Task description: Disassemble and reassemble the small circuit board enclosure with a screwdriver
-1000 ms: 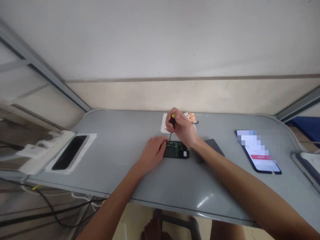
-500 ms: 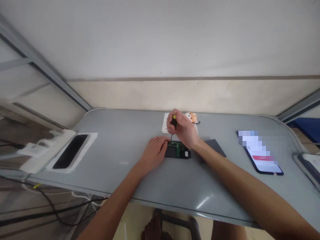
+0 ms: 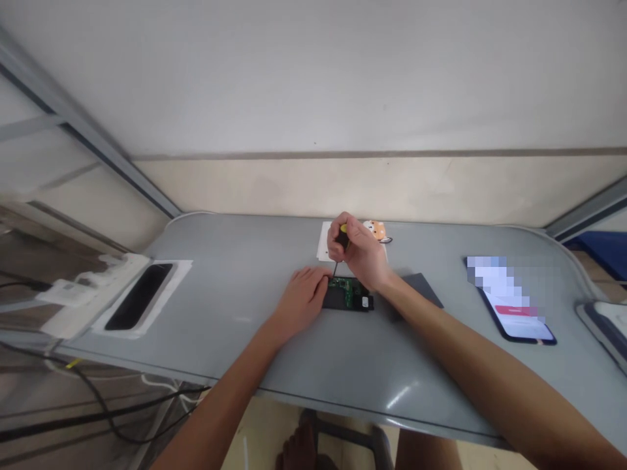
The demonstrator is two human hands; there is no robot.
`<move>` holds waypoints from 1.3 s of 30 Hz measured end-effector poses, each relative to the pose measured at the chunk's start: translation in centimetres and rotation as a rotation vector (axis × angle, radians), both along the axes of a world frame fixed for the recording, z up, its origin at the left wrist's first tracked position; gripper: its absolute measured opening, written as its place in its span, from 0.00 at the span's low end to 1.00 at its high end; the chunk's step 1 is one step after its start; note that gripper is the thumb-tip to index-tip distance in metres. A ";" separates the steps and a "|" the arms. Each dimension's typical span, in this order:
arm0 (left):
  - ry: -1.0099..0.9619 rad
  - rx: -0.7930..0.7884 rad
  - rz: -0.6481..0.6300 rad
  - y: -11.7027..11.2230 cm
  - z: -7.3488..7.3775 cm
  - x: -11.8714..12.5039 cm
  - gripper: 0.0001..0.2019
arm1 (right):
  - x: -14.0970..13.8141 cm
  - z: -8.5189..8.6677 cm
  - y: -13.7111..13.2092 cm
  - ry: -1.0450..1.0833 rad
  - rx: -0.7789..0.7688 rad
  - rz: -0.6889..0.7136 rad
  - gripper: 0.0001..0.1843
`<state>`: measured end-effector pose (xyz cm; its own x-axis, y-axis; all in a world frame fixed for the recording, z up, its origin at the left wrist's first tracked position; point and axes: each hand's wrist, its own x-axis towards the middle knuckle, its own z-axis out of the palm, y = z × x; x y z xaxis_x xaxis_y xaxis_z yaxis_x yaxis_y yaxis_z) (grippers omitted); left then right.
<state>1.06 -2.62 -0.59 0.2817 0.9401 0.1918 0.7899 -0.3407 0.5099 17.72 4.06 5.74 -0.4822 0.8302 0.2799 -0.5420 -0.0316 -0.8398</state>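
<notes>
In the head view, my right hand (image 3: pixel 360 251) is closed around a screwdriver (image 3: pixel 343 238) with a black and yellow handle. Its thin shaft slants down to the upper left part of a green circuit board (image 3: pixel 344 287). This board sits in a flat black case (image 3: pixel 337 299) lying on the table. My left hand (image 3: pixel 304 294) grips the left end of that case, fingers bent over it and covering that end. Partly under my right forearm lies a flat dark panel (image 3: pixel 420 287).
White paper (image 3: pixel 323 245) and a bear-patterned orange item (image 3: pixel 376 228) lie behind my right hand. On the right is a lit phone (image 3: pixel 512 303); on the left, a dark phone (image 3: pixel 140 297) rests on paper beside a white power strip (image 3: pixel 100 294). Cables hang at the left edge.
My right hand and the screwdriver have shifted very slightly to the right. The case and my left hand stay where they were.
</notes>
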 end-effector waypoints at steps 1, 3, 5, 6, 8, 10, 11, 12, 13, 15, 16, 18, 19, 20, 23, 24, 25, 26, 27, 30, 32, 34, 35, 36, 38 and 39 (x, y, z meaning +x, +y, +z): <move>0.000 -0.001 -0.001 0.0 0.0 0.0 0.14 | 0.0 0.0 0.0 0.001 -0.002 0.009 0.19; -0.004 -0.003 -0.005 0.0 0.0 0.0 0.13 | 0.0 0.0 0.1 -0.003 -0.005 0.016 0.19; -0.007 -0.004 -0.006 0.0 0.0 -0.1 0.14 | 0.1 0.0 0.2 -0.010 -0.005 0.000 0.19; -0.010 -0.001 -0.009 0.0 -0.1 -0.1 0.14 | 0.1 -0.1 0.2 -0.014 -0.005 -0.010 0.19; -0.014 0.008 -0.013 0.0 -0.1 -0.1 0.14 | 0.1 0.0 0.1 -0.020 -0.002 -0.022 0.18; -0.015 0.012 -0.015 0.0 -0.1 -0.1 0.13 | 0.1 0.0 0.1 -0.022 -0.002 -0.016 0.18; -0.013 0.011 -0.016 0.1 -0.1 -0.1 0.13 | 0.1 0.1 0.0 -0.022 -0.004 -0.009 0.19; -0.008 0.010 -0.016 0.1 -0.1 -0.1 0.13 | 0.1 0.1 0.0 -0.023 -0.007 -0.004 0.19; -0.004 0.009 -0.018 0.1 -0.1 -0.2 0.13 | 0.2 0.1 0.1 -0.024 -0.008 0.000 0.19; -0.001 0.010 -0.022 0.1 -0.1 -0.2 0.12 | 0.2 0.1 0.2 -0.020 -0.009 -0.002 0.19; 0.000 0.010 -0.022 0.1 -0.1 -0.2 0.13 | 0.2 0.0 0.2 -0.011 -0.009 -0.008 0.19; -0.005 0.009 -0.018 0.2 -0.1 -0.2 0.13 | 0.1 0.0 0.3 0.014 -0.011 -0.020 0.19; -0.008 0.008 -0.017 0.2 -0.1 -0.2 0.13 | 0.1 -0.1 0.3 0.021 -0.015 -0.022 0.19; -0.010 0.007 -0.018 0.2 -0.1 -0.2 0.13 | 0.1 -0.1 0.3 0.020 -0.019 -0.020 0.20; -0.017 0.005 -0.021 0.2 -0.1 -0.1 0.12 | 0.0 0.0 0.2 -0.009 -0.029 0.002 0.21; -0.018 0.003 -0.021 0.1 0.0 -0.1 0.12 | 0.0 0.0 0.2 -0.013 -0.032 0.004 0.21; -0.017 0.001 -0.018 0.1 0.0 -0.1 0.12 | 0.0 0.1 0.2 -0.010 -0.035 0.000 0.21; -0.017 0.001 -0.015 0.1 0.0 -0.1 0.12 | 0.0 0.1 0.2 -0.001 -0.040 -0.006 0.21; -0.018 0.002 -0.013 0.1 0.0 -0.1 0.12 | 0.0 0.2 0.2 0.010 -0.045 -0.013 0.21; -0.014 0.002 -0.018 0.1 -0.1 -0.2 0.12 | 0.0 0.2 0.2 0.019 -0.051 -0.023 0.20; -0.008 -0.002 -0.021 0.1 -0.1 -0.2 0.12 | 0.0 0.1 0.3 0.000 -0.044 -0.029 0.20; -0.008 -0.002 -0.021 0.1 -0.1 -0.3 0.12 | 0.0 0.0 0.3 -0.011 -0.031 -0.040 0.21; -0.010 0.002 -0.023 0.1 -0.1 -0.3 0.12 | 0.0 0.0 0.3 -0.011 -0.026 -0.043 0.21; -0.013 0.006 -0.024 0.1 -0.1 -0.3 0.13 | 0.0 -0.1 0.3 -0.008 -0.022 -0.043 0.21; -0.018 0.010 -0.025 0.1 0.0 -0.2 0.13 | 0.0 -0.1 0.3 0.000 -0.019 -0.023 0.21; -0.019 0.010 -0.026 0.1 0.1 -0.2 0.13 | 0.0 -0.1 0.3 0.006 -0.019 -0.008 0.20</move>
<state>0.85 -2.49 -0.53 0.3024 0.9306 0.2062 0.7709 -0.3660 0.5212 17.74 4.34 5.60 -0.4743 0.8390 0.2667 -0.5472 -0.0436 -0.8359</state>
